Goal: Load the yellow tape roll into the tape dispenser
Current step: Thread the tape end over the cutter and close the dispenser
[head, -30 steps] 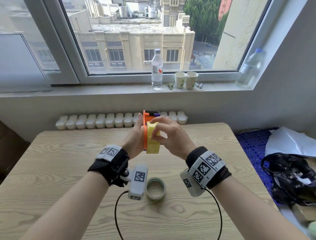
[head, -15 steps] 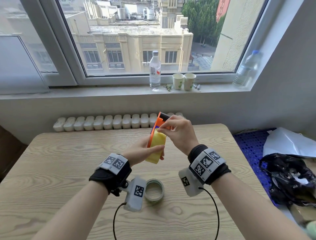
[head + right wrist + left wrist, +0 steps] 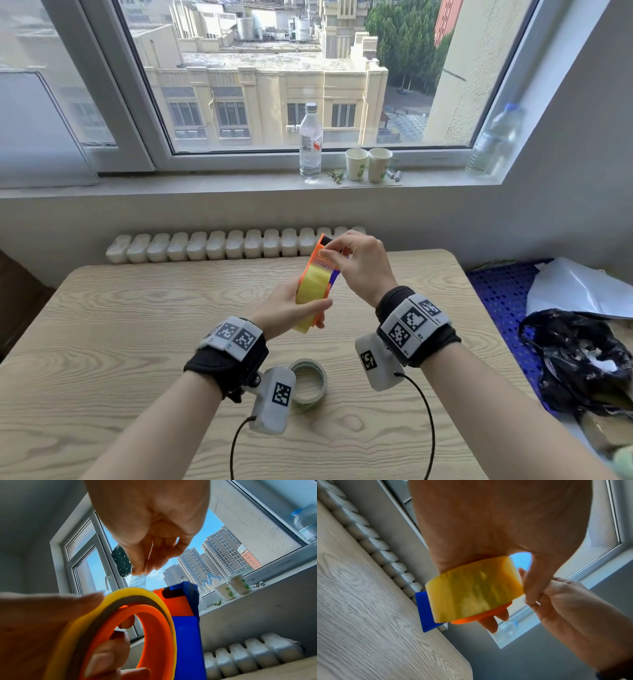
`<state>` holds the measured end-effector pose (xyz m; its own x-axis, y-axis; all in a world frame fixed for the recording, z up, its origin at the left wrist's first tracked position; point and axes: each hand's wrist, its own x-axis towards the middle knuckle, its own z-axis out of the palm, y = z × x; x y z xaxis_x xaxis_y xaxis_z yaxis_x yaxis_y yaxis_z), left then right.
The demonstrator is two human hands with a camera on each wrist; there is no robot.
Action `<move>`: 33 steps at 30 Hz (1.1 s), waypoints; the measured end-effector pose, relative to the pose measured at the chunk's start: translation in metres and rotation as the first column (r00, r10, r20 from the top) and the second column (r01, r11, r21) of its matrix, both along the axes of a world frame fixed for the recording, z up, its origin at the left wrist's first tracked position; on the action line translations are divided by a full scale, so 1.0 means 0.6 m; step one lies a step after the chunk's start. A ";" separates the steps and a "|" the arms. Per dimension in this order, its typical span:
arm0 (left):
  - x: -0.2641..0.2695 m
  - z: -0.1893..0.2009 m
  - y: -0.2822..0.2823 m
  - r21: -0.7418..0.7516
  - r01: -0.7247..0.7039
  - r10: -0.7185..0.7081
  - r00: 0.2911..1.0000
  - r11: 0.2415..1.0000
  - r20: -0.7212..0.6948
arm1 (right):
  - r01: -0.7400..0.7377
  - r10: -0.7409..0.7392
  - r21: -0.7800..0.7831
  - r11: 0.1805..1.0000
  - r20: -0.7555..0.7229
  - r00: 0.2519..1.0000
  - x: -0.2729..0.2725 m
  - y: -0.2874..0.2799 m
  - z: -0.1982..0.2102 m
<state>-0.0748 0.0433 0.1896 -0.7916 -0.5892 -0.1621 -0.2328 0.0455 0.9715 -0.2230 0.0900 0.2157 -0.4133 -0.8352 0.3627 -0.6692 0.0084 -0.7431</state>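
Mid-frame: left hand (image 3: pixel 287 310) gripping yellow tape roll (image 3: pixel 313 291) seated on orange-blue tape dispenser (image 3: pixel 184 615); right hand (image 3: pixel 359 265) pinching clear tape end (above dispenser); 1 spare roll (image 3: pixel 308 380) lower center.

L hand (image 3: pixel 291 310) raised over table, fingers curled in a grip; R hand (image 3: pixel 359 265) just above it, thumb + fingertips pinched, both wrists strapped.

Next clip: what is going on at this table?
A person is loading a yellow tape roll into an orange and blue tape dispenser, held up above the wooden table. The left hand grips roll and dispenser together; the roll already sits on the orange hub. The right hand pinches the loose tape end near the dispenser's top. A second roll lies on the table.
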 end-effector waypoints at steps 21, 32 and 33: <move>0.022 -0.022 -0.036 -0.004 -0.168 0.167 0.976 0.986 0.141 | 0.022 -0.022 -0.008 1.000 0.101 0.995 -0.018 -0.024 0.030; 0.025 -0.009 -0.040 -0.074 -0.106 0.113 0.989 0.992 0.098 | 0.088 -0.099 0.054 0.995 0.230 0.968 -0.047 -0.038 0.032; 0.025 -0.009 -0.040 -0.083 -0.105 0.113 0.988 0.991 0.102 | 0.087 -0.097 0.054 0.995 0.225 0.969 -0.047 -0.037 0.031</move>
<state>-0.0596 0.0192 0.1842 -0.7028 -0.6848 -0.1924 -0.3417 0.0878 0.9357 -0.2511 0.0679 0.2343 -0.5562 -0.8030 0.2143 -0.4775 0.0978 -0.8732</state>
